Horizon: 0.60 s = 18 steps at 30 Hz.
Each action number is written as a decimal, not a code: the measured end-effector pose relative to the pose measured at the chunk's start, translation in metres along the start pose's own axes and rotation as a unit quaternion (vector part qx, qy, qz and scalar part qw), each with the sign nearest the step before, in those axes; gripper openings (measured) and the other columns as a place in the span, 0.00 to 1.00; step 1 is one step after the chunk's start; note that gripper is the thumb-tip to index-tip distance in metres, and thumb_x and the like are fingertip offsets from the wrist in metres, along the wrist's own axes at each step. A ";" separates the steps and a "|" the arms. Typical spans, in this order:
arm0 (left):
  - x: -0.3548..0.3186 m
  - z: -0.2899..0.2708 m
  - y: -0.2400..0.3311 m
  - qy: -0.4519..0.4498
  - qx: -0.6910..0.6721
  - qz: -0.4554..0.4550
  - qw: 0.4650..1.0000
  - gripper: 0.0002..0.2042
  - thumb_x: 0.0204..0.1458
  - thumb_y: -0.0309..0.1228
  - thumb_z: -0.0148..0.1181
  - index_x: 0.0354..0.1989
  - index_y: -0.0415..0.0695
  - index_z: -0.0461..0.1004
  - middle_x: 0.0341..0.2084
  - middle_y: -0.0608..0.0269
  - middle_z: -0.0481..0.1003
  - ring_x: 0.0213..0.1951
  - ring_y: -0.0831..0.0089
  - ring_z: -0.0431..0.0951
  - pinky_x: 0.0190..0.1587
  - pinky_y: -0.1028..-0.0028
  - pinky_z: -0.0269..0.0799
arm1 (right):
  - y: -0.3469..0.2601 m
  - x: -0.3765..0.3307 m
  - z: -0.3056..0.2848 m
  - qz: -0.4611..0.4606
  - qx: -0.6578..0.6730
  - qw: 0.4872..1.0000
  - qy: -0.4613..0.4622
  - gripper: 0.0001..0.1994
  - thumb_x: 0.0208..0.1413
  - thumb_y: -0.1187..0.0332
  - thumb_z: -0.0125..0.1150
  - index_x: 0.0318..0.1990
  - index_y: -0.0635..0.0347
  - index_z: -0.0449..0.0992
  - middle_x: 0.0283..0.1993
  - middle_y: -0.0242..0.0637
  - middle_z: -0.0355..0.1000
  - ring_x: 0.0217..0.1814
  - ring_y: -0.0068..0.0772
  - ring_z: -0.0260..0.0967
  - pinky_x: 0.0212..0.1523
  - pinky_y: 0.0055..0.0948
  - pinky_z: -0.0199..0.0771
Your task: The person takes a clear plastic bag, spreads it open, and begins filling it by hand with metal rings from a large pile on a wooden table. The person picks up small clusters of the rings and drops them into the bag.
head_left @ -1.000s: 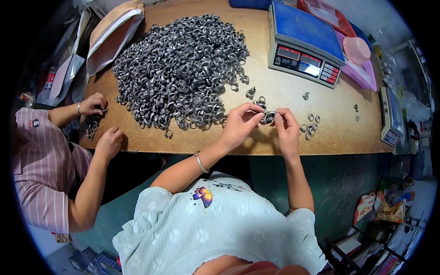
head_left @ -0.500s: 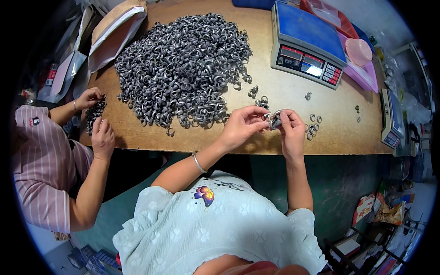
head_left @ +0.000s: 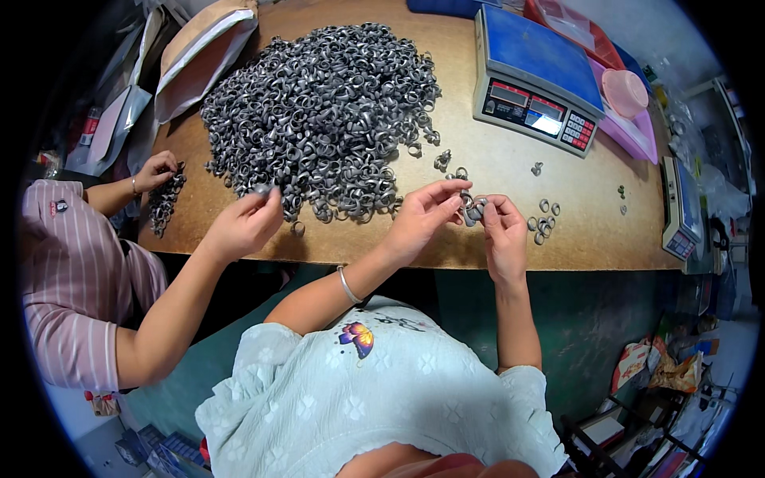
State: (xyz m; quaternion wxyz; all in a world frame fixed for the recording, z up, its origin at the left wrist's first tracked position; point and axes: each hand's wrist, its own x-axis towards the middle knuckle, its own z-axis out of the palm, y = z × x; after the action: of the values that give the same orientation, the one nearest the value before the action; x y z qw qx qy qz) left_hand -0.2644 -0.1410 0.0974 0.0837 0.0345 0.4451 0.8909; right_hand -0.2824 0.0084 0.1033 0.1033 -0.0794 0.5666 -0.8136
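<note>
At the wooden table's (head_left: pixel 382 247) near edge the left hand (head_left: pixel 422 217) and right hand (head_left: pixel 504 231) pinch small grey metal rings (head_left: pixel 472 209) between fingertips, loose rings (head_left: pixel 543 221) at three o'clock, a co-worker's hand (head_left: pixel 243 225) at nine, the big ring heap (head_left: pixel 323 115) at eleven, a blue weighing scale (head_left: pixel 538 80) at one

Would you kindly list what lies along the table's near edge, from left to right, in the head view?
Co-worker's hand → left hand → small metal rings held between the fingers → right hand → loose rings → small scale.

Pale mint short-sleeved top with a butterfly print (head_left: pixel 358 338), silver bangle (head_left: pixel 345 284) on left wrist.
</note>
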 end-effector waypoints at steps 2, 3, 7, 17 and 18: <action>0.001 0.000 0.001 0.013 0.072 0.053 0.996 0.14 0.53 0.25 0.51 0.49 0.36 0.67 0.33 0.66 0.70 0.34 0.82 0.70 0.37 0.81 0.67 | -0.001 -0.001 0.003 -0.014 -0.016 1.000 0.015 0.06 0.58 0.70 0.49 0.37 0.64 0.68 0.35 0.34 0.69 0.35 0.20 0.66 0.37 0.21 0.68; -0.001 0.001 0.003 0.014 0.080 0.051 0.995 0.14 0.53 0.24 0.52 0.49 0.35 0.67 0.33 0.66 0.70 0.34 0.82 0.70 0.37 0.81 0.67 | -0.001 -0.002 0.004 -0.021 -0.023 0.999 0.022 0.07 0.58 0.70 0.49 0.38 0.64 0.67 0.36 0.34 0.69 0.36 0.20 0.66 0.37 0.21 0.68; -0.005 0.003 0.009 0.024 0.047 0.020 0.998 0.14 0.52 0.23 0.53 0.48 0.34 0.68 0.31 0.66 0.71 0.33 0.82 0.70 0.37 0.81 0.68 | -0.009 -0.006 0.015 0.053 0.104 0.993 -0.006 0.09 0.57 0.73 0.49 0.44 0.66 0.65 0.38 0.34 0.67 0.36 0.20 0.65 0.34 0.20 0.67; -0.018 0.006 -0.003 0.017 0.249 0.098 0.963 0.14 0.51 0.20 0.52 0.47 0.36 0.68 0.37 0.66 0.69 0.40 0.79 0.69 0.42 0.81 0.67 | 0.004 -0.018 0.008 0.011 -0.085 0.996 -0.021 0.14 0.56 0.76 0.46 0.50 0.68 0.62 0.41 0.36 0.64 0.33 0.17 0.61 0.32 0.15 0.64; -0.019 0.006 -0.006 0.011 0.255 0.103 0.961 0.14 0.51 0.20 0.51 0.47 0.36 0.67 0.38 0.66 0.68 0.40 0.79 0.69 0.42 0.81 0.67 | 0.005 -0.020 0.009 -0.004 -0.104 0.995 -0.012 0.14 0.56 0.76 0.46 0.50 0.68 0.62 0.41 0.35 0.64 0.33 0.16 0.61 0.32 0.15 0.64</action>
State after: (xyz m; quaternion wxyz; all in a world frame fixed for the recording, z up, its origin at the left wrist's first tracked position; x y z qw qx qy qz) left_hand -0.2445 -0.1362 0.0966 -0.0254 0.0907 0.6521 0.7522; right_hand -0.2601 0.0037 0.1016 0.0974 -0.1016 0.6464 -0.7499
